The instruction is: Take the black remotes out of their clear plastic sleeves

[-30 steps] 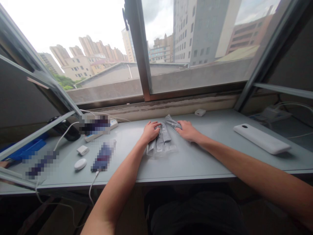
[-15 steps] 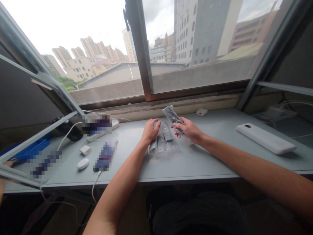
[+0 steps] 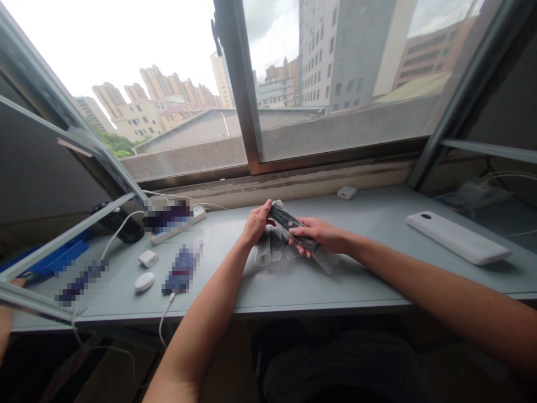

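Note:
A slim black remote control (image 3: 282,215) in a clear plastic sleeve is held above the table, slanting down to the right. My right hand (image 3: 321,235) is wrapped round its lower part, thumb on top; loose plastic hangs below. At its upper left end my left hand (image 3: 257,223) pinches the tip between thumb and fingers. Beneath both hands lie more dark items in clear plastic bags (image 3: 268,252), partly hidden by the held one.
On the left are a white power strip (image 3: 199,214), a white charger (image 3: 148,258), a round white case (image 3: 145,281) and a blurred phone (image 3: 183,268) on a cable. A long white device (image 3: 457,238) lies right, a small white box (image 3: 346,192) at the back. Another person's arm (image 3: 5,330) shows far left.
My right hand has brought the remote control down and left over the bagged items. My left hand has risen from those items and taken hold of its upper end.

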A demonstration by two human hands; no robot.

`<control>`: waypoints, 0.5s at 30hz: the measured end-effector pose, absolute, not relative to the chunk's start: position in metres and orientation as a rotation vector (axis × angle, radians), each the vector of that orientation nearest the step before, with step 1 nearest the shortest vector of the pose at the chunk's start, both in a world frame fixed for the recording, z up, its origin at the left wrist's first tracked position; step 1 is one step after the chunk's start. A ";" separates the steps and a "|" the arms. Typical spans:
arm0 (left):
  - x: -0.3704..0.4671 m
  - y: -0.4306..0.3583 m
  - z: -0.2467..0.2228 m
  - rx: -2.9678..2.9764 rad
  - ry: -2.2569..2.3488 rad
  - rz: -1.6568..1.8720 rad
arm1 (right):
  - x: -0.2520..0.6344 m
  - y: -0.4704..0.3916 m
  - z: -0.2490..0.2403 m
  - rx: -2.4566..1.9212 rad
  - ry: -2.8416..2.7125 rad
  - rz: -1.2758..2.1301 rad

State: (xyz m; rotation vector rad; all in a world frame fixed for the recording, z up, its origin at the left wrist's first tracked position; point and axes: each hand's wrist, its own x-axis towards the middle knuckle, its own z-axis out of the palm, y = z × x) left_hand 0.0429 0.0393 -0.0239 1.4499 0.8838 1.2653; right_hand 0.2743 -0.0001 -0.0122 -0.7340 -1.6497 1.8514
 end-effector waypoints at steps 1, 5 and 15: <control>0.043 0.040 -0.025 1.427 0.857 1.272 | 0.274 0.000 -0.012 -0.747 -1.636 1.861; 0.043 0.041 -0.026 1.423 0.841 1.360 | 0.274 0.000 -0.011 -0.799 -1.596 1.902; 0.039 0.039 -0.017 1.163 0.845 1.443 | 0.275 0.000 -0.011 -0.811 -1.568 1.957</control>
